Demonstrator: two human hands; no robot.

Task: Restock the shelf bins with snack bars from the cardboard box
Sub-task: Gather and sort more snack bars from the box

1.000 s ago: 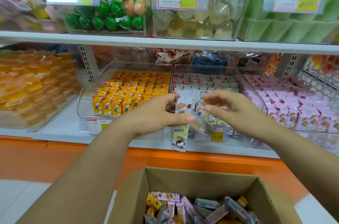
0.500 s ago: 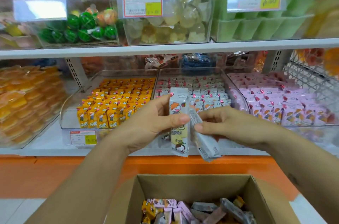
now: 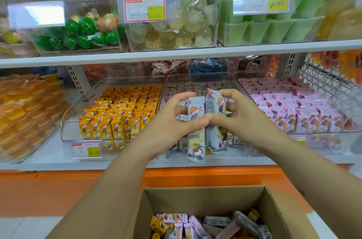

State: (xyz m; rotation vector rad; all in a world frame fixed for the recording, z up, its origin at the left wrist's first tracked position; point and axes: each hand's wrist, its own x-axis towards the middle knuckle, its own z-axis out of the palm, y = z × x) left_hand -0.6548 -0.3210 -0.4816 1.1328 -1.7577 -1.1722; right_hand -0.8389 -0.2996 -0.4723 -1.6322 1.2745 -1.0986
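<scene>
Head view puts your left hand (image 3: 168, 131) and right hand (image 3: 244, 121) together in front of the middle bin (image 3: 172, 152) on the lower shelf (image 3: 49, 162). Your left fingers (image 3: 181, 98) are curled round one white snack bar (image 3: 195, 146), which stands upright with your thumb across its front. Your right fingers (image 3: 229, 93) pinch a second bar (image 3: 214, 105) just beside it, and the two wrappers touch.

The step looks like squaring the pair before it goes in. The right bar seems twisted partly side-on, so turn it until its cartoon face matches the left one. Then lift both over the bin's front wall and stand them at the front of the white rows. Let go only once their lower ends rest on something. Keep them out of the yellow bin (image 3: 66, 133) and the pink bin (image 3: 333, 140) on either side.

The count is as follows:
- **Bars in hand:** two, one in each hand.
- **Bar bins on this shelf:** three, holding yellow, white and pink bars.
- **Cardboard box:** one cardboard box (image 3: 203, 189), open below your arms.
- **Bars in the box:** a mixed heap of yellow, pink and grey bars, too jumbled to count.
</scene>
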